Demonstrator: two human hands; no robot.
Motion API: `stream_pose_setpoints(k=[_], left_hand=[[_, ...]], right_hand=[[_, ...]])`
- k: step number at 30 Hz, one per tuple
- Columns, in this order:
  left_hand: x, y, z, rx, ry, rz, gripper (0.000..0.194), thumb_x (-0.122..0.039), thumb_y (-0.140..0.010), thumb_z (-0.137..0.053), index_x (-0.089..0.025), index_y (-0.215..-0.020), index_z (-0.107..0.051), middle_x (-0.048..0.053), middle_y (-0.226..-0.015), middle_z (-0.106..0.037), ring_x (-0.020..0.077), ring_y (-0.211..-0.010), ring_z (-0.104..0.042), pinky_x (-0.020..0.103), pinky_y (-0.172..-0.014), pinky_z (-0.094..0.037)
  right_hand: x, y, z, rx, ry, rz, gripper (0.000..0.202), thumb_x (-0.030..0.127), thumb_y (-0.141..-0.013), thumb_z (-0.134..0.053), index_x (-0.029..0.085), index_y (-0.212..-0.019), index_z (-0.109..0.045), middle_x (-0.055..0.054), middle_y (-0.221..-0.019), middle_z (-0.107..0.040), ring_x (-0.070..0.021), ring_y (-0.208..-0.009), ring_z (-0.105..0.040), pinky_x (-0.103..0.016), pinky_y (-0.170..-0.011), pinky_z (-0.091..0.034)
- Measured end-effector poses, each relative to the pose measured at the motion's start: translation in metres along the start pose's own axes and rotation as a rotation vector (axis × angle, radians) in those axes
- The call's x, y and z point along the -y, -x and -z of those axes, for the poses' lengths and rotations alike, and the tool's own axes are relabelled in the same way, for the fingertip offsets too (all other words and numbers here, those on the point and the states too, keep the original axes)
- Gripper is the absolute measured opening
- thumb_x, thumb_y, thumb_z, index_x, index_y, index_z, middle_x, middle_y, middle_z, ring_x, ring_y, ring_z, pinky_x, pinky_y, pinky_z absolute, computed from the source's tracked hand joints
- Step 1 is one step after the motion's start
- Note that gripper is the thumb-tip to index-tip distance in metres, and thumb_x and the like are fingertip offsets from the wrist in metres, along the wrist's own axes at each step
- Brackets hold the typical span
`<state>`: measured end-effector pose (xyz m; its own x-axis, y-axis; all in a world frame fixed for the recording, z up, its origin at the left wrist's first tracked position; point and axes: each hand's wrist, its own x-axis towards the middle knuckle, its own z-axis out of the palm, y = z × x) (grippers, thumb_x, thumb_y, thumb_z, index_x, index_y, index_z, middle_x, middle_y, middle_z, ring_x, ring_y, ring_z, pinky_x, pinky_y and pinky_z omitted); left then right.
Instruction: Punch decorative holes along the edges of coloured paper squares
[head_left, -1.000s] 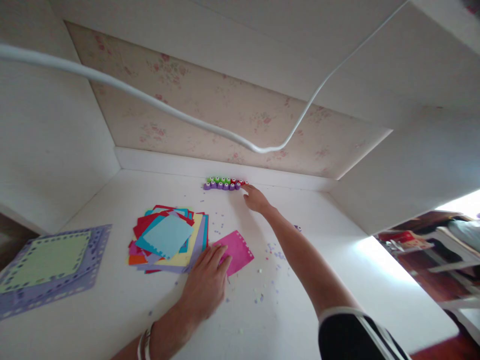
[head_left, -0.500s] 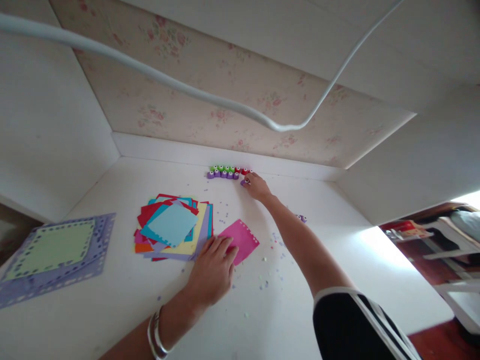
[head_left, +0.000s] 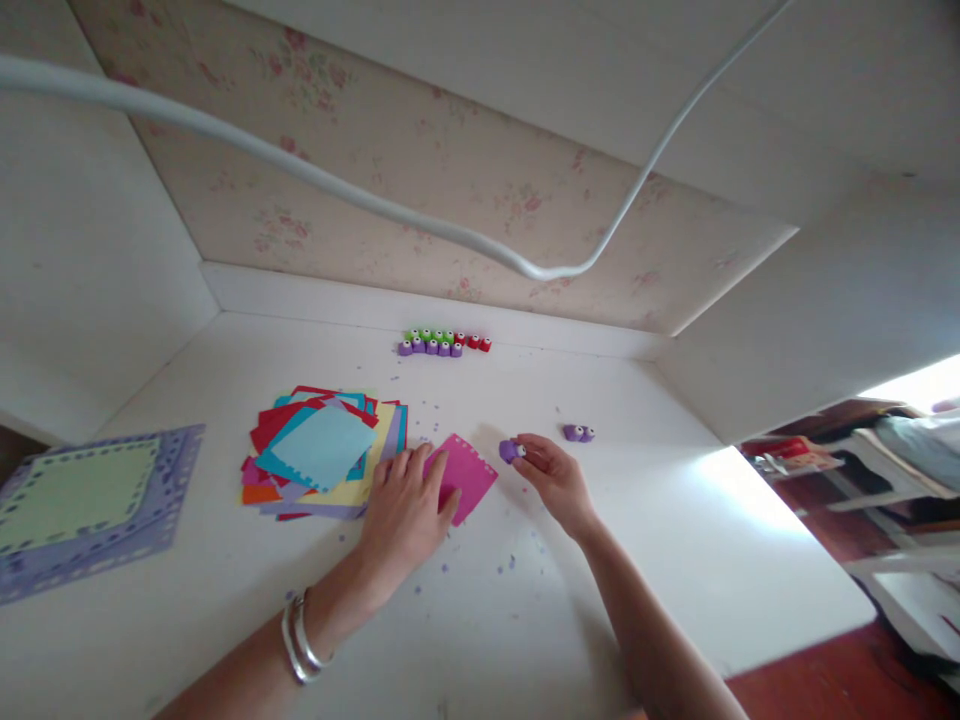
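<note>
My left hand (head_left: pixel 409 505) lies with its fingers spread on the left part of a pink paper square (head_left: pixel 466 480), which has small punched holes along its upper right edge. To the right of that paper, my right hand (head_left: pixel 555 478) pinches a small purple punch (head_left: pixel 512 451) with a white top between thumb and fingers. A stack of coloured papers (head_left: pixel 322 447), a light blue sheet on top, is left of my left hand. Two more purple punches (head_left: pixel 579 433) stand behind my right hand.
Green, red and purple punches (head_left: pixel 433 348) stand in rows near the back wall. At the far left lie a pale green sheet (head_left: pixel 82 490) and purple sheets with punched borders. Paper bits are scattered on the white table (head_left: pixel 675 560). A white cable (head_left: pixel 375 205) hangs across the top.
My right hand has come back from the rows of punches toward the pink paper with the purple punch in it. My left hand remains on the pink paper. The view has shifted slightly.
</note>
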<state>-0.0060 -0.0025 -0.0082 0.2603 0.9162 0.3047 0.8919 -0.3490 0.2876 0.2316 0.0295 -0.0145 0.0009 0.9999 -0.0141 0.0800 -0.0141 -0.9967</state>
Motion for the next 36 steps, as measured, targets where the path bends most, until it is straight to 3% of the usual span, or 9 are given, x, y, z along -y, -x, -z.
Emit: stream_pose_setpoints(k=[5, 9, 13, 17, 23, 26, 29, 31, 36], left_hand=[[-0.001, -0.015, -0.002, 0.117, -0.03, 0.089, 0.058, -0.035, -0.08, -0.067, -0.02, -0.134, -0.051, 0.014, -0.12, -0.06, 0.0334, -0.108, -0.055, 0.045, -0.09, -0.04], [0.005, -0.035, -0.003, 0.297, 0.11, 0.15, 0.073, -0.033, -0.072, -0.073, -0.017, -0.138, -0.046, 0.016, -0.113, -0.063, 0.0324, -0.106, -0.059, 0.038, -0.085, -0.044], [0.011, -0.047, -0.005, 0.385, 0.299, 0.138, 0.059, -0.023, -0.076, -0.067, -0.021, -0.132, -0.049, 0.01, -0.11, -0.068, 0.0248, -0.103, -0.065, 0.029, -0.08, -0.045], [0.016, -0.047, -0.007, 0.348, 0.377, 0.208, 0.027, -0.032, -0.086, -0.057, -0.017, -0.109, -0.059, 0.01, -0.09, -0.071, 0.0251, -0.084, -0.069, 0.029, -0.068, -0.044], [0.021, -0.043, -0.008, 0.273, 0.547, 0.27, 0.024, -0.038, -0.09, -0.051, -0.017, -0.089, -0.062, 0.007, -0.083, -0.07, 0.0216, -0.079, -0.066, 0.028, -0.068, -0.043], [0.02, -0.043, -0.009, 0.261, 0.617, 0.297, 0.029, -0.043, -0.09, -0.05, -0.017, -0.09, -0.063, 0.007, -0.084, -0.071, 0.0215, -0.079, -0.066, 0.029, -0.07, -0.044], [0.02, -0.042, -0.011, 0.263, 0.678, 0.314, 0.03, -0.044, -0.089, -0.051, -0.017, -0.093, -0.064, 0.006, -0.087, -0.071, 0.0218, -0.08, -0.066, 0.029, -0.07, -0.044], [0.02, -0.041, -0.011, 0.245, 0.706, 0.316, 0.029, -0.043, -0.089, -0.052, -0.018, -0.095, -0.064, 0.006, -0.09, -0.071, 0.022, -0.082, -0.066, 0.029, -0.072, -0.045], [0.02, -0.04, -0.011, 0.222, 0.715, 0.323, 0.031, -0.044, -0.089, -0.052, -0.018, -0.097, -0.065, 0.006, -0.092, -0.071, 0.022, -0.084, -0.066, 0.029, -0.075, -0.045]], right_hand=[[-0.008, 0.009, 0.0, -0.029, -0.049, -0.041, 0.034, 0.033, -0.074, -0.076, 0.024, -0.104, -0.063, -0.005, -0.098, -0.075, -0.0214, -0.092, -0.07, -0.032, -0.072, -0.056], [-0.01, 0.007, 0.0, -0.035, -0.019, -0.044, 0.041, 0.036, -0.075, -0.074, 0.023, -0.112, -0.063, -0.006, -0.096, -0.073, -0.0203, -0.081, -0.069, -0.029, -0.061, -0.055], [-0.008, 0.006, 0.001, -0.071, 0.138, 0.094, 0.034, 0.037, -0.08, -0.07, 0.023, -0.11, -0.069, -0.007, -0.103, -0.065, -0.018, -0.083, -0.067, -0.03, -0.066, -0.057], [-0.005, 0.008, 0.004, -0.084, 0.413, 0.189, 0.02, 0.034, -0.087, -0.062, 0.023, -0.097, -0.074, -0.007, -0.104, -0.065, -0.0155, -0.076, -0.066, -0.03, -0.068, -0.057], [-0.001, 0.012, -0.001, -0.007, 0.701, 0.287, 0.031, 0.036, -0.086, -0.065, 0.023, -0.115, -0.069, -0.008, -0.104, -0.067, -0.016, -0.07, -0.064, -0.032, -0.069, -0.056], [0.005, 0.012, 0.0, 0.084, 0.688, 0.292, 0.035, 0.035, -0.089, -0.061, 0.026, -0.122, -0.066, -0.01, -0.116, -0.065, -0.0188, -0.085, -0.067, -0.032, -0.076, -0.056], [0.012, 0.011, 0.007, 0.223, 0.641, 0.293, 0.036, 0.023, -0.095, -0.047, 0.03, -0.126, -0.063, -0.006, -0.132, -0.059, -0.0214, -0.114, -0.061, -0.036, -0.096, -0.051], [0.014, 0.011, 0.011, 0.299, 0.619, 0.319, 0.043, 0.014, -0.093, -0.045, 0.031, -0.128, -0.062, -0.005, -0.134, -0.059, -0.0213, -0.122, -0.056, -0.037, -0.101, -0.047], [0.01, 0.01, 0.011, 0.273, 0.696, 0.293, 0.028, 0.018, -0.087, -0.059, 0.025, -0.111, -0.069, -0.007, -0.11, -0.066, -0.0174, -0.088, -0.066, -0.029, -0.075, -0.054]])
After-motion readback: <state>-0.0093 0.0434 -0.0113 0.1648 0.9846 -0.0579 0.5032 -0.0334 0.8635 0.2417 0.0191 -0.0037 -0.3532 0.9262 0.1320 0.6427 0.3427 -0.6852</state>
